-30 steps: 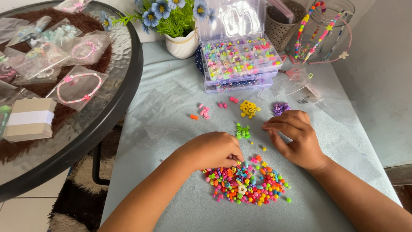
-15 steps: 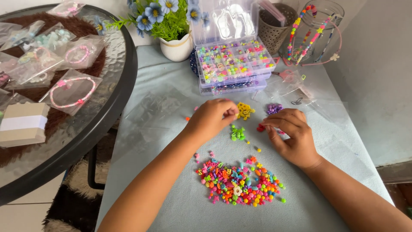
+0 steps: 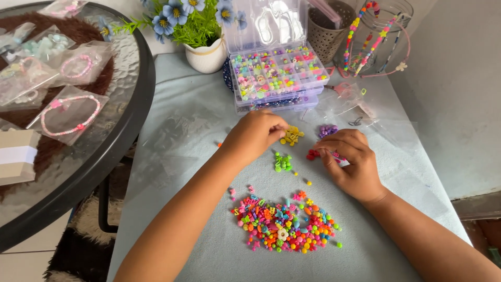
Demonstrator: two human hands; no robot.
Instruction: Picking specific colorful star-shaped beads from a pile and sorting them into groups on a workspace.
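A heap of mixed colourful beads (image 3: 284, 223) lies on the pale blue cloth (image 3: 182, 156) near me. My left hand (image 3: 255, 133) reaches across it, fingers pinched together right beside a small yellow bead cluster (image 3: 292, 136); whether a bead is between the fingertips is hidden. My right hand (image 3: 349, 164) rests on the cloth with fingers curled, its fingertips touching a red bead group (image 3: 312, 154). A green bead cluster (image 3: 283, 162) lies between the hands and a purple one (image 3: 327, 130) sits just beyond the right hand.
A clear compartment box of sorted beads (image 3: 276, 73) stands open at the back, beside a white pot of blue flowers (image 3: 206, 55) and a jar draped with bead strings (image 3: 378, 36). A round glass table (image 3: 115, 136) with bagged bracelets is on the left.
My left hand has left the mixed heap and moved away from me to the yellow cluster. My right hand has stayed by the red beads.
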